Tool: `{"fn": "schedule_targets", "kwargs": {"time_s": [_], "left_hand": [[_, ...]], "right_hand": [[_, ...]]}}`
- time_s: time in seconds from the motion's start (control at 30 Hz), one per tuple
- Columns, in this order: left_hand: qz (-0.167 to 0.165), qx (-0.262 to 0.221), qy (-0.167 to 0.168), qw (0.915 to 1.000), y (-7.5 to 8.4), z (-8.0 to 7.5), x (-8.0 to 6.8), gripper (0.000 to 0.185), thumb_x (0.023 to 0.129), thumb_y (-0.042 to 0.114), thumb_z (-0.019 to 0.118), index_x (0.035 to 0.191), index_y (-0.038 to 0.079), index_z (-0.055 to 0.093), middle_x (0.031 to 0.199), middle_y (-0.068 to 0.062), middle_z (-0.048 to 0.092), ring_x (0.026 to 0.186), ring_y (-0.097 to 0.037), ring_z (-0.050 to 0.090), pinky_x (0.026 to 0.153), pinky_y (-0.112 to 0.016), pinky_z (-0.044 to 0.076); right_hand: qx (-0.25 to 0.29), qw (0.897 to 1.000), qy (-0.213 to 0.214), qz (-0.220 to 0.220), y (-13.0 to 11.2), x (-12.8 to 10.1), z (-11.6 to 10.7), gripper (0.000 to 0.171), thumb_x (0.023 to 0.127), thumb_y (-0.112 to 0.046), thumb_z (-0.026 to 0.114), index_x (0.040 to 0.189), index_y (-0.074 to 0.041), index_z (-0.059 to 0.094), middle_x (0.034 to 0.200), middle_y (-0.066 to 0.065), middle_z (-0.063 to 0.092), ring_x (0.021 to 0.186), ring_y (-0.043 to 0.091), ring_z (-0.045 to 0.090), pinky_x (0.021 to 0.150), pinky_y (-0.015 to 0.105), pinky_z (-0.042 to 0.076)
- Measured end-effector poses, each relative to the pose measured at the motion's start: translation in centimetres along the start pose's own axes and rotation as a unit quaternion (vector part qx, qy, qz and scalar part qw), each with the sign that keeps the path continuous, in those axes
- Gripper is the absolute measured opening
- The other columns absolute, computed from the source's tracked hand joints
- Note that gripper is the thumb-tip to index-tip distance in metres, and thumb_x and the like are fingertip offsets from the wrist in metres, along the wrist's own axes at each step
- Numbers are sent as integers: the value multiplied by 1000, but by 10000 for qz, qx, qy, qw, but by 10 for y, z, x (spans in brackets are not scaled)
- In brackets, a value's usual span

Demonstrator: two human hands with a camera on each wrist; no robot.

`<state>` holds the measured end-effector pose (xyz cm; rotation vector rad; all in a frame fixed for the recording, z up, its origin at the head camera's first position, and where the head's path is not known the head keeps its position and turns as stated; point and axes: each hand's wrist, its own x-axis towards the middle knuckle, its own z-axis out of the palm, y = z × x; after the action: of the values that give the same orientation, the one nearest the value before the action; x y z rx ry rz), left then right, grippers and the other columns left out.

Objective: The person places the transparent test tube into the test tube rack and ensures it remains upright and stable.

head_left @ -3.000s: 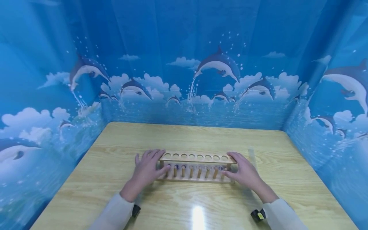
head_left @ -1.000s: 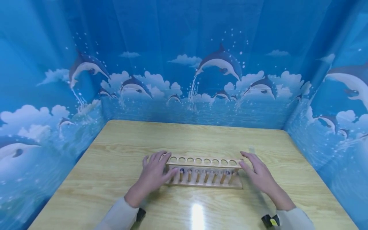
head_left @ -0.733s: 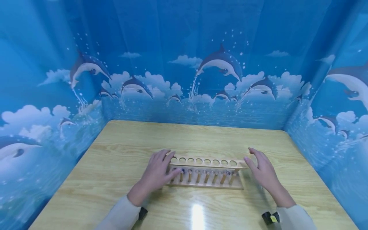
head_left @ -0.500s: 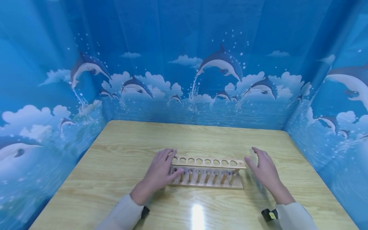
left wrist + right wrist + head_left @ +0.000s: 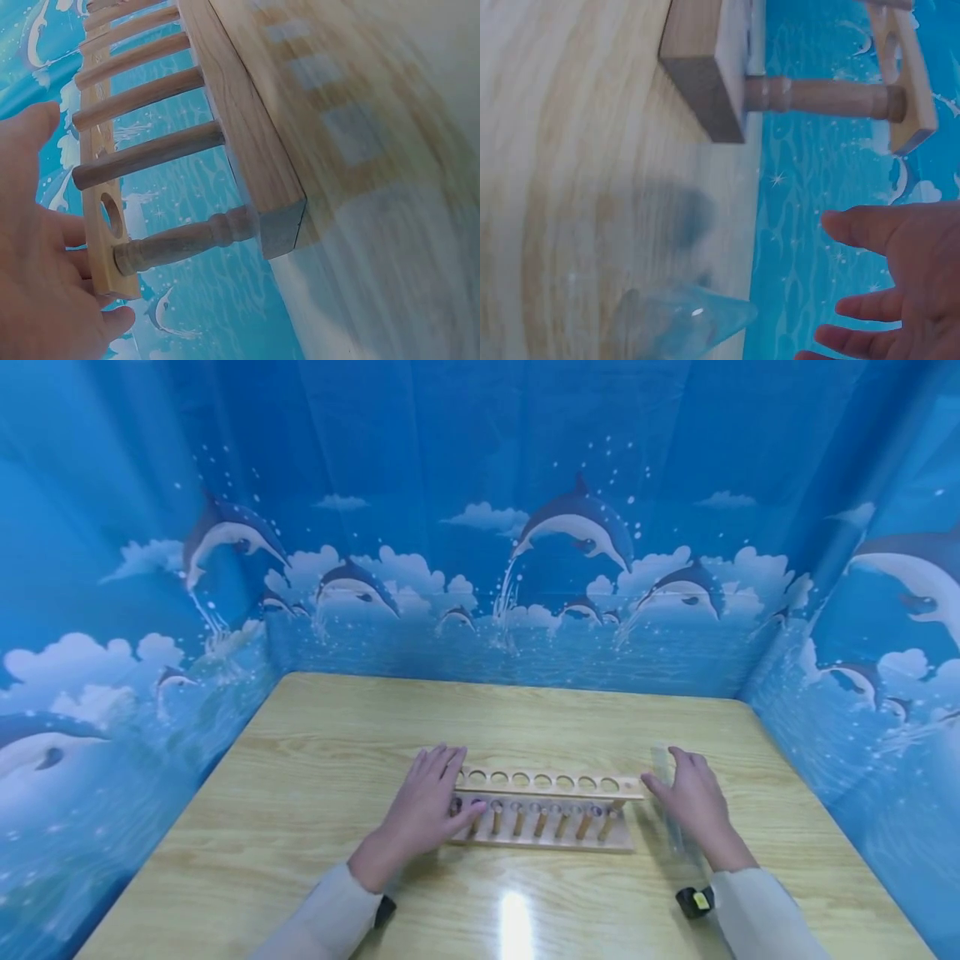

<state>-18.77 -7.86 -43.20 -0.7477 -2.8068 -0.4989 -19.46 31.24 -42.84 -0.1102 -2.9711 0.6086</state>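
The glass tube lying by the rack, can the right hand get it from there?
Probably yes. The right hand is open right beside the glass tube, and nothing lies between them; the rack stands off to its other side.

I read no text, label, brand, number or sign in any view; the backdrop carries only dolphin and cloud prints, no lettering.

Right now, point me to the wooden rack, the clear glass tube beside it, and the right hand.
wooden rack [image 5: 551, 782], head view, on the top rail with the holes.
glass tube [image 5: 679, 324], right wrist view, on the clear rounded end lying on the table.
right hand [image 5: 693, 797], head view, on the back of the hand.
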Motion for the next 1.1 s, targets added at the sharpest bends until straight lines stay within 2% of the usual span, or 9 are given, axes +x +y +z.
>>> {"fn": "schedule_targets", "kwargs": {"time_s": [0.3, 0.53, 0.7, 0.87, 1.1], "left_hand": [[-106, -27, -160, 9998, 1, 6, 0, 86, 93, 59, 53, 149, -2, 30, 154, -18, 31, 145, -36, 19, 119, -48, 12], [-40, -37, -64, 10000, 2, 7, 0, 83, 93, 57, 53, 146, -4, 35, 150, -22, 36, 141, -39, 28, 117, -54, 19], [-98, 110, -210, 9997, 3, 6, -1, 82, 94, 58, 50, 146, -4, 35, 148, -23, 38, 139, -38, 32, 117, -53, 18], [-116, 273, -186, 9994, 3, 7, -1, 81, 94, 60, 48, 146, -2, 36, 147, -22, 40, 138, -38, 33, 117, -53, 18], [-162, 349, -128, 9992, 1, 10, 0, 80, 94, 60, 49, 145, 0, 38, 146, -21, 42, 137, -37, 36, 117, -54, 17]], "right_hand": [[-69, 9987, -383, 322, 8, 8, 4, 77, 93, -31, 62, 138, 21, 29, 130, 47, 34, 115, 61, 39, 93, 67, 40], [-95, 9969, -544, 558, 11, 13, 5, 80, 93, -34, 62, 139, 21, 27, 131, 47, 33, 115, 60, 40, 93, 66, 40], [-144, 9950, -724, 668, 14, 16, 4, 81, 93, -36, 61, 140, 21, 26, 132, 47, 34, 116, 60, 40, 93, 66, 41], [-217, 9932, -876, 734, 15, 18, 1, 84, 94, -38, 60, 140, 22, 24, 131, 47, 34, 115, 59, 42, 92, 65, 42], [-287, 9904, -1064, 835, 18, 21, -2, 79, 92, -41, 60, 130, 24, 37, 120, 45, 47, 100, 54, 54, 79, 58, 51]]}}
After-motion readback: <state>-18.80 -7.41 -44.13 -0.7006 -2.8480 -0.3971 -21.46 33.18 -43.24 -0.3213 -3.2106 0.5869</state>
